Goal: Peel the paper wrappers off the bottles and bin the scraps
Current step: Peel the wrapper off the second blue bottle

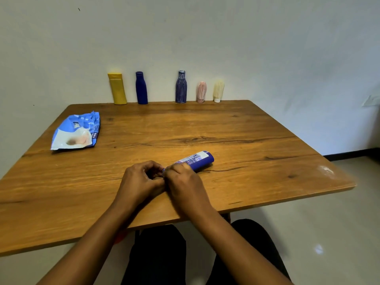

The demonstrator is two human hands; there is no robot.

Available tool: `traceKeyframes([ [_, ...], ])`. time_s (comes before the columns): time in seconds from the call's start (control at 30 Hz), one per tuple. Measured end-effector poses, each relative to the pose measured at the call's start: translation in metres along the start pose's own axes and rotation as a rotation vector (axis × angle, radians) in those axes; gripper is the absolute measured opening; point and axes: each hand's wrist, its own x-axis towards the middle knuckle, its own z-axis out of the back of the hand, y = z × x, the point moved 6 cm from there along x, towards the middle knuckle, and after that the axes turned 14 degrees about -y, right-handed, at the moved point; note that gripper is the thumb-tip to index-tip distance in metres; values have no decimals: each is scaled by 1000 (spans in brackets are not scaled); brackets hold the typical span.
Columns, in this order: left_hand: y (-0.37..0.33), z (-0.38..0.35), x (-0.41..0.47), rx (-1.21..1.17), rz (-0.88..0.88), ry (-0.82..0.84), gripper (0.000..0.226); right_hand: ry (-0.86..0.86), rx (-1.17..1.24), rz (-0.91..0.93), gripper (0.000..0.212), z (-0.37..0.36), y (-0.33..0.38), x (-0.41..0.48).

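Blue bottle (202, 160) lay on its side on tabletop (246, 128), printed label up, neck end gripped by left hand (141, 179) and right hand (185, 182). Upright along back edge: yellow bottle (118, 89), dark blue bottle (141, 88), purple-wrapped bottle (181, 87), pink-wrapped bottle (201, 91), cream-wrapped bottle (218, 90).

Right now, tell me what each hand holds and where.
Both hold the labelled blue bottle at its near end: the right hand grips it, the left hand pinches the tip. Cap or wrapper edge, I cannot tell.

Six bottles are sitting out: yellow bottle (117, 89), navy bottle (141, 89), purple wrapped bottle (181, 88), pink wrapped bottle (201, 92), cream wrapped bottle (218, 90), labelled blue bottle (200, 159). One blue packet (76, 131) is lying there.
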Motion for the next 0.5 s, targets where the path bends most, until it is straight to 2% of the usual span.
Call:
traceKeyframes([
  [0.07,1,0,0,12,6,7,25,-20,-21,-30,17,7,-16,3],
  [0.2,2,0,2,32,-9,14,29,-151,-140,-286,12,42,-91,15],
  [0.27,1,-1,2,34,-9,20,28,-151,-139,-315,12,46,-97,18],
  [0.33,1,-1,2,31,-1,19,27,-73,-107,-234,13,32,-64,16],
  [0.43,1,0,2,24,-12,2,23,40,-26,15,17,6,4,0],
  [0.5,2,-1,1,11,-1,9,23,22,-17,30,16,7,-4,1],
])
